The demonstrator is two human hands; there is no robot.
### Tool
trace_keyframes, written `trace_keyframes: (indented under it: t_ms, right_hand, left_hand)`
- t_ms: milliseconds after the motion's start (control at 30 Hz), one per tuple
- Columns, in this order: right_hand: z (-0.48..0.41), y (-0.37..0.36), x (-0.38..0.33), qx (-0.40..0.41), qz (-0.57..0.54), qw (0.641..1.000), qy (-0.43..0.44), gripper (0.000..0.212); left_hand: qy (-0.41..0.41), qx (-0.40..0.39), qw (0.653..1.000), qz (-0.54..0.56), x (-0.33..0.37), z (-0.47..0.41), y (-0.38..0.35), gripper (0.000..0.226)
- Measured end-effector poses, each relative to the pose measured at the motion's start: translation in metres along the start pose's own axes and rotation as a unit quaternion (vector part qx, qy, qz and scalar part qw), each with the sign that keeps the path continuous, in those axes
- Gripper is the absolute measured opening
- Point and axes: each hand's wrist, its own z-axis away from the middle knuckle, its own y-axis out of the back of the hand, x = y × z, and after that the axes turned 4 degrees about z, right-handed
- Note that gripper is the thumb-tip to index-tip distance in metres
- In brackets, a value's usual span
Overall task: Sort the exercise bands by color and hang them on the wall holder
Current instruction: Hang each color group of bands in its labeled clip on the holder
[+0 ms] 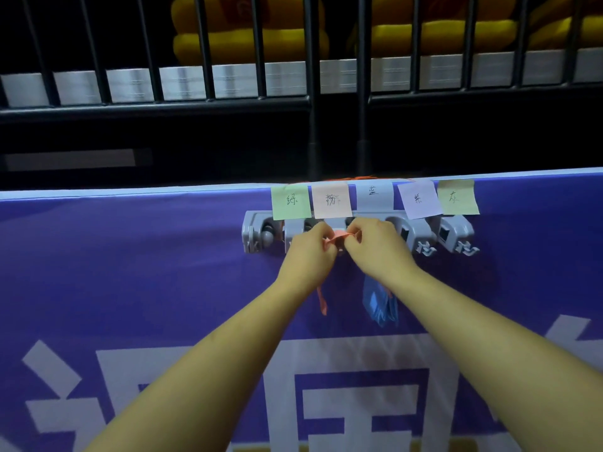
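Observation:
A grey wall holder with several clips is fixed to a purple banner. Paper labels sit above its clips: green, pink, blue-grey, lilac, yellow-green. My left hand and my right hand pinch a pink band between them, stretched in front of the clip under the pink label. The band's tail hangs below my left wrist. Blue bands hang under the blue-grey label, partly behind my right forearm.
The purple banner with large white characters covers a low barrier. Behind it stands a black metal railing; yellow padded things lie beyond the bars. The holder's two right clips hold nothing visible.

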Motion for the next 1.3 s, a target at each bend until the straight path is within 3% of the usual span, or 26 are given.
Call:
trace_keyframes:
  t_ms: [200, 333, 467, 633, 800, 967, 1100, 1300]
  right_hand:
    - [0.007, -0.003, 0.000, -0.007, 0.049, 0.998, 0.042, 0.017]
    - [0.008, -0.011, -0.002, 0.023, 0.067, 0.997, 0.020, 0.016]
    - [0.010, -0.017, -0.004, 0.049, -0.012, 0.999, -0.017, 0.015]
    - [0.018, -0.024, -0.001, 0.034, -0.054, 0.998, -0.029, 0.018]
    - [0.032, -0.033, 0.004, 0.026, -0.119, 0.992, -0.040, 0.017]
    - [0.049, -0.038, 0.003, 0.011, -0.136, 0.990, -0.046, 0.029]
    - [0.064, -0.048, 0.010, -0.014, -0.100, 0.992, -0.081, 0.011]
    - [0.116, -0.070, 0.038, -0.079, -0.066, 0.984, -0.144, 0.018]
  left_hand:
    - [-0.013, 0.005, 1.000, 0.003, 0.000, 0.012, -0.002, 0.015]
    - [-0.027, 0.008, 0.999, -0.027, -0.007, 0.012, -0.004, 0.021]
    - [-0.062, 0.007, 0.998, -0.030, -0.011, 0.014, -0.005, 0.021]
    - [-0.067, -0.016, 0.998, 0.004, -0.013, 0.018, -0.005, 0.041]
    - [-0.062, -0.010, 0.997, 0.050, -0.017, 0.025, -0.009, 0.037]
    - [-0.033, -0.036, 0.995, 0.092, -0.017, 0.039, -0.011, 0.041]
    - [0.007, -0.061, 0.996, 0.072, -0.024, 0.054, -0.014, 0.041]
    - [0.074, -0.102, 0.991, 0.042, -0.057, 0.103, -0.023, 0.026]
